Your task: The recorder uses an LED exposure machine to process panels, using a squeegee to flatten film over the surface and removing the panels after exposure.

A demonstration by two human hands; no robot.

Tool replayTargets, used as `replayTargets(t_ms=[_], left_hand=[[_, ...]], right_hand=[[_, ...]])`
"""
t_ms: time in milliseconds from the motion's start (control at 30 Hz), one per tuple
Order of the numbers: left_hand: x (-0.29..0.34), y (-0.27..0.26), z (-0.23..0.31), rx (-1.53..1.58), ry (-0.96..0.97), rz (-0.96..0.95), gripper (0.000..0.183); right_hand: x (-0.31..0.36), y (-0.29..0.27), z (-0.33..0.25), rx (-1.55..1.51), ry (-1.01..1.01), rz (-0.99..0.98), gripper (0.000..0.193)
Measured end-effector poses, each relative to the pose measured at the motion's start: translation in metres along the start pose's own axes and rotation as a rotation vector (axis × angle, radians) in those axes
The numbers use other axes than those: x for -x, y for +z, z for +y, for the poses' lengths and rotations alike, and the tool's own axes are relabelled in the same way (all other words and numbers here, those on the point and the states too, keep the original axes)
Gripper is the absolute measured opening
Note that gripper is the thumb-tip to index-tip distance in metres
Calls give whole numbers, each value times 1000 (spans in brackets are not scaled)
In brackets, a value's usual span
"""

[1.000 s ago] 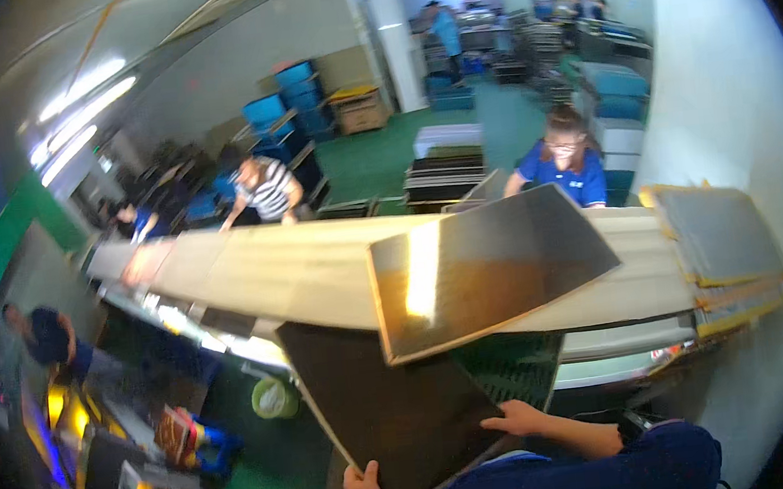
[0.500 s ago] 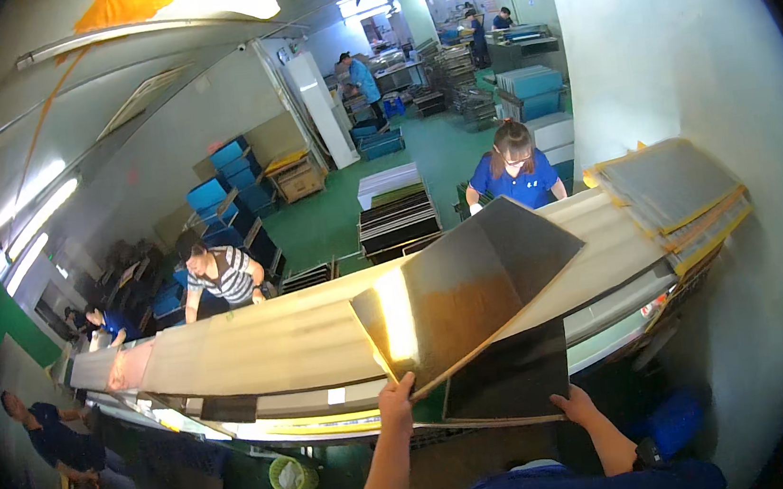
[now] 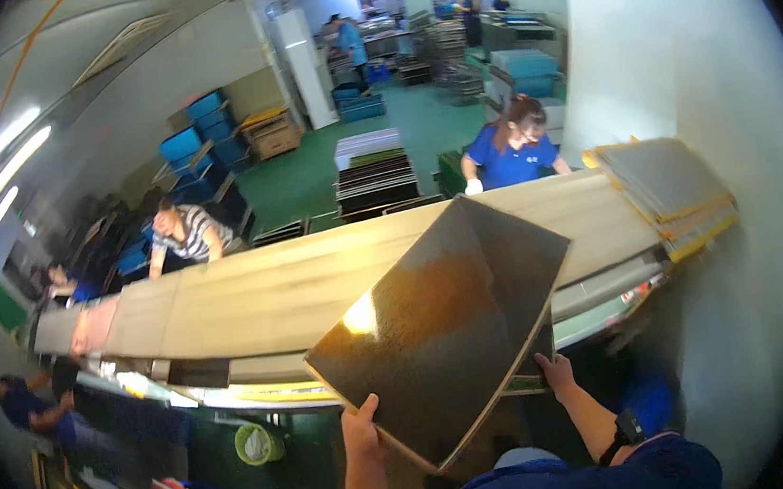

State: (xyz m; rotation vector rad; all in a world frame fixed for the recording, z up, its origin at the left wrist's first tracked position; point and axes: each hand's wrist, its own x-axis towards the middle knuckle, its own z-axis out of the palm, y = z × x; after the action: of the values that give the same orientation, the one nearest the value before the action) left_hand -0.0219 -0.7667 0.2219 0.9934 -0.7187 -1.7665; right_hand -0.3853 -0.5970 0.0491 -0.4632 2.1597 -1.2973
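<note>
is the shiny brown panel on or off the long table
Not fully on: the left hand grips the panel, which juts past the near edge of the table. Whether panel and table touch, I cannot tell.

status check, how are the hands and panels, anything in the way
Left hand gripping brown panel by its near edge. Right hand at dark panel behind, grip unclear. Brown panel hides most of dark panel.
</note>
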Motion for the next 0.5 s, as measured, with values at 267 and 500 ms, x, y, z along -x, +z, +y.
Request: replayTargets(t_ms=[267,500], left_hand=[[150,-114,-1,116,309,499,30],[348,-145,-138,507,700,1022,35]], right_hand=[[-7,-75,-75,938,-367,-511,45],[89,17,-114,584,-777,-1472,29]])
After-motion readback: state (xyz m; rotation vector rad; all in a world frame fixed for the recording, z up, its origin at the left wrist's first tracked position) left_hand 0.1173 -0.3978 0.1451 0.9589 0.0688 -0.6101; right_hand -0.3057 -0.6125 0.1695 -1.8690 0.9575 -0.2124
